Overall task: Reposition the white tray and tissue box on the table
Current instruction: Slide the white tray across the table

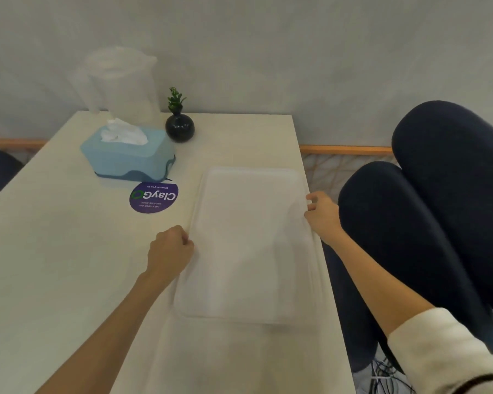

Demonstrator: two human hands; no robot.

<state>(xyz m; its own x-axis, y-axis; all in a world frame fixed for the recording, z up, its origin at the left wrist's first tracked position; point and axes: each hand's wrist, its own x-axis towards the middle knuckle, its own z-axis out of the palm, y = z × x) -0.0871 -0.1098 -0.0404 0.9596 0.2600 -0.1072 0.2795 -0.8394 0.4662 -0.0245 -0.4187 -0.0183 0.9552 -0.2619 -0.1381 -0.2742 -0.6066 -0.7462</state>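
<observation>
Head cam: left hand point(170, 248) and right hand point(322, 213) each pinching a tray point(248, 243) side edge, tissue box point(128, 155) behind it on the surface point(54, 251).

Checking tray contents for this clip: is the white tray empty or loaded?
Empty. The white tray lies flat on the table with nothing on it; both hands grip its side edges.

The tray point(248, 243) is plain white on a cream table point(54, 265); the tissue box point(128, 155) is pale blue with a darker base. The round sticker point(153, 197) is purple with white lettering; the vase point(180, 127) is glossy black.
</observation>
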